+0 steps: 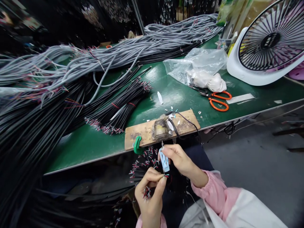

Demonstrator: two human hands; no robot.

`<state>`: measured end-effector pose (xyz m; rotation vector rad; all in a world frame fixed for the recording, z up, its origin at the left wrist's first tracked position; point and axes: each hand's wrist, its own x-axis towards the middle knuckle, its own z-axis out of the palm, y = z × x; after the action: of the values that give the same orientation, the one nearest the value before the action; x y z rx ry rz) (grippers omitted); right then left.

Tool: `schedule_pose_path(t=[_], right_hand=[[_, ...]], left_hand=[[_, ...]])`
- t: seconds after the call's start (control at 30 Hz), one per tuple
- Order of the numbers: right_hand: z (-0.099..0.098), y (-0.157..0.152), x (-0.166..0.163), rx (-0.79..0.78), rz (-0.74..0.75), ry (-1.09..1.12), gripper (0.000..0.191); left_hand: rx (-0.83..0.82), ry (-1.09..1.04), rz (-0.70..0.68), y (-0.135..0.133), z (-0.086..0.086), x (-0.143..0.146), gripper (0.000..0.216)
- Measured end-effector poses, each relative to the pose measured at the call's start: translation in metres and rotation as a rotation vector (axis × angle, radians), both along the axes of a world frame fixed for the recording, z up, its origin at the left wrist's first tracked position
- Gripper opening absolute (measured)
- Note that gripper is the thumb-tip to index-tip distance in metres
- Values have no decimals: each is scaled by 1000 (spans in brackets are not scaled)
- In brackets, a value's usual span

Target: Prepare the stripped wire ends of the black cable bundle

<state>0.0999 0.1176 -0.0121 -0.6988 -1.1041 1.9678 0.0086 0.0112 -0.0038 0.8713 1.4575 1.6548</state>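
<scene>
My left hand [152, 196] is closed in a pinch on a thin black cable whose red and white wire ends [166, 175] stick out at the fingertips. More wire ends show beneath its curled fingers. Just above, my right hand [179, 160] grips a light-blue plastic tool [165, 163] between thumb and fingers. The tool's lower end meets the wire ends, and a narrow metal tip points up toward the wooden board [135, 136]. Behind both hands hangs a bundle of black cables [142, 164] with red and white ends.
A dark, rounded lump [160, 129] and a green clamp [137, 145] sit on the board at the table's edge. Black cable bundles [121, 110] and grey cables [114, 60] cover the left and back. Orange-handled scissors [219, 101], a plastic bag [197, 61] and a fan [268, 41] stand right.
</scene>
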Motion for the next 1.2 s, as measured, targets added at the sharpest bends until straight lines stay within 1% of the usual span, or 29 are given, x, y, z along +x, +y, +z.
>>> schedule_pose_path(t=[0.13,0.27,0.4,0.5,0.6,0.7,0.77,0.83,0.93,1.03,1.1,1.2], right_hand=[[-6,-3,-4,-94,4,122,64],[-10,-5,-5,-90,0,164,61],[-10,-5,-4,-91,7,163,62],[-12,-5,-6,-99,21,150,65],[-18,-9,-3,-113,42,147,70],[-26,-19,8,-99,-1,95,64],[-28,-28,20,-67,4,54,57],[-29,-37,31,-28,56,62,47],[-26,-46,41,97,91,89,35],[-24,-48,42,291,76,88,26],[-24,-47,40,393,51,78,22],[-26,-46,38,456,10,56,23]], left_hand=[[-35,-6,-12,1,0,1,23],[-78,-12,-28,2,1,2,25],[-116,-18,-17,4,3,4,26],[-115,-34,-18,2,5,3,26],[-88,-68,-23,-4,5,1,26],[-82,-90,-29,-12,3,-1,26],[-108,-95,-39,-16,0,-1,28],[-140,-96,-51,-20,-5,-1,31],[-182,-101,-69,-24,-9,0,31],[-201,-107,-72,-28,-10,1,31],[-205,-109,-71,-30,-10,1,32],[-203,-103,-92,-32,-12,0,33]])
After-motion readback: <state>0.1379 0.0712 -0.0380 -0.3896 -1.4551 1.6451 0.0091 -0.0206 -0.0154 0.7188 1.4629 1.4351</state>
